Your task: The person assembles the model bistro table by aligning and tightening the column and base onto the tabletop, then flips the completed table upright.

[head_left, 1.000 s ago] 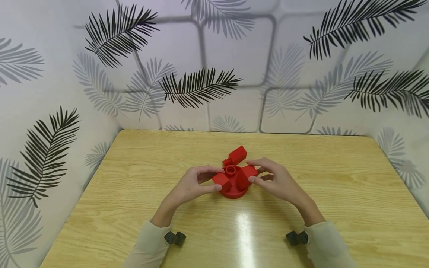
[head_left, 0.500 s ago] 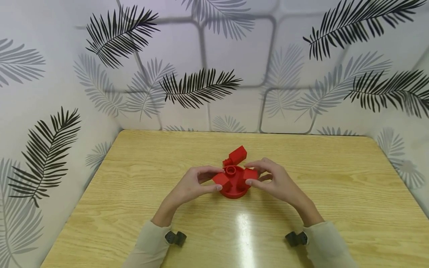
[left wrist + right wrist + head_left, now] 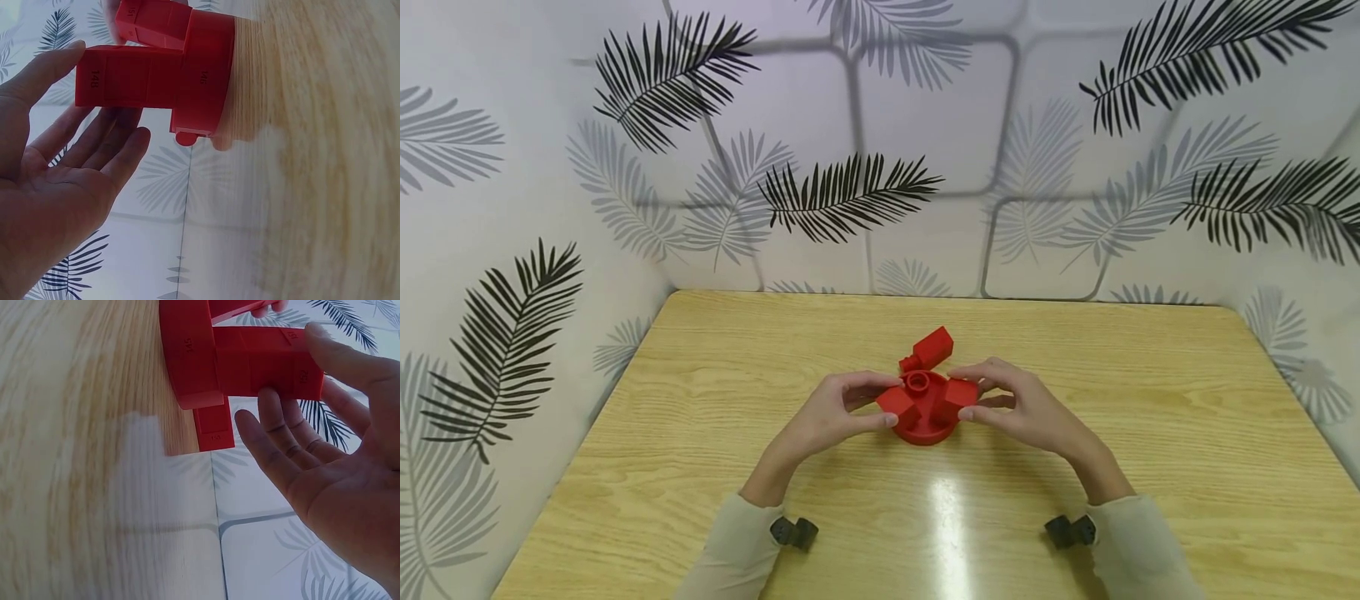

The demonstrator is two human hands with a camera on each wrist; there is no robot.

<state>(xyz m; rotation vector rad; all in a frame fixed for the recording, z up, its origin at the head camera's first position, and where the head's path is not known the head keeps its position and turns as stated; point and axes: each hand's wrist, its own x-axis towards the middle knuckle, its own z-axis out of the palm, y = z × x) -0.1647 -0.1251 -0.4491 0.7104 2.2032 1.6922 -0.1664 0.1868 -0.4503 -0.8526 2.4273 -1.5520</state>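
Observation:
A round red base (image 3: 922, 436) stands on the table, with a ring-shaped socket (image 3: 917, 382) at its back. My left hand (image 3: 831, 417) holds the left red block (image 3: 128, 78), marked 148, between thumb and fingers. That block stands in the base. On the other side, my right hand (image 3: 1028, 408) pinches the right red block (image 3: 265, 362) near its top. Its lower end meets the base; how deep it sits is hidden. Behind the base lies a third red block (image 3: 934, 347) with a narrow, stepped end pointing toward the socket.
The wooden table (image 3: 700, 358) extends to both sides and in front of the hands. A wall covering with a leaf pattern (image 3: 850, 196) rises along the table's back edge. Each sleeve bears a small black camera, such as the left camera (image 3: 793, 533).
The right block has turned slightly in the base and its top has shifted a little to the right. My right thumb and fingers have readjusted on it. My left hand keeps its hold.

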